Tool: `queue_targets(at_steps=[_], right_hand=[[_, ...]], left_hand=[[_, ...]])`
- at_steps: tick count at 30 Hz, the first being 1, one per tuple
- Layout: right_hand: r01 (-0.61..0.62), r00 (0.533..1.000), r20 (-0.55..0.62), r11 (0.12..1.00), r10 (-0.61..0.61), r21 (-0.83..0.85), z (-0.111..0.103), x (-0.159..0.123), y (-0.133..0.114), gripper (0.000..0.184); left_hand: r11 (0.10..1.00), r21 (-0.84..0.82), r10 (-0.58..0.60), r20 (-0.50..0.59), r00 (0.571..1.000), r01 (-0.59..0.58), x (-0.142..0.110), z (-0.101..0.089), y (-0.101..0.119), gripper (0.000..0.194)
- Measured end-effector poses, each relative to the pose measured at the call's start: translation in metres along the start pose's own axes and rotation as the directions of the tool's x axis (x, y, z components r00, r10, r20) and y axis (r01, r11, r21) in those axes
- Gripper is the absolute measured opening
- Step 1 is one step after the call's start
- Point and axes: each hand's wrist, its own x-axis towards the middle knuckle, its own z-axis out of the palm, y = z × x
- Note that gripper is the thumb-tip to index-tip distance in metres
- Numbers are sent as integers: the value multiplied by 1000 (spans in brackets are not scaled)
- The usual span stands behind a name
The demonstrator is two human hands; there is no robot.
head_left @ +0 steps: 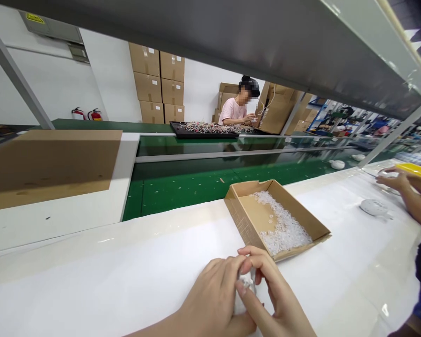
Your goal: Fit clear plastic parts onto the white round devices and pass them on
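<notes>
1. As we read the desk (91,276) from left to right, our left hand (210,299) and right hand (277,295) press together, pinching a crinkled translucent plastic piece (246,283).
2. Just beyond sits a cardboard tray (303,220) of small clear plastic parts (280,229); a loosened pinch could drop the piece among them.

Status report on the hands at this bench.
Left hand, right hand: both on small translucent piece. Cardboard tray of clear pieces just ahead. Co-worker's hand to the right.
</notes>
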Motion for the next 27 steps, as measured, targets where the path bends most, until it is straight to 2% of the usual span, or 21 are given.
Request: queue_targets(at_steps=[5, 8, 12, 16, 22, 27], right_hand=[[-196, 980, 46, 978, 193, 77, 3, -8, -5, 6], [-229, 973, 54, 963, 223, 143, 1, -13, -7, 4], [-206, 978, 25, 954, 205, 217, 0, -17, -2, 8], [-103, 993, 70, 973, 90, 206, -4, -16, 12, 14], [16, 1000, 24, 990, -20, 138, -4, -13, 13, 26], [64, 997, -38, 991, -59, 116, -6, -7, 0, 18]], left_hand=[[1000, -10, -21, 24, 999, 22, -4, 8, -3, 53], [1000, -16, 4, 15, 1000, -3, -4, 7, -1, 50], [996, -92, 6, 61, 998, 0, -2, 5, 0, 45], [994, -106, 18, 63, 998, -11, -1, 5, -1, 44], [993, 18, 118, -23, 993, -118, -4, 10, -2, 48], [980, 110, 179, -100, 979, -168, -3, 11, 1, 46]])
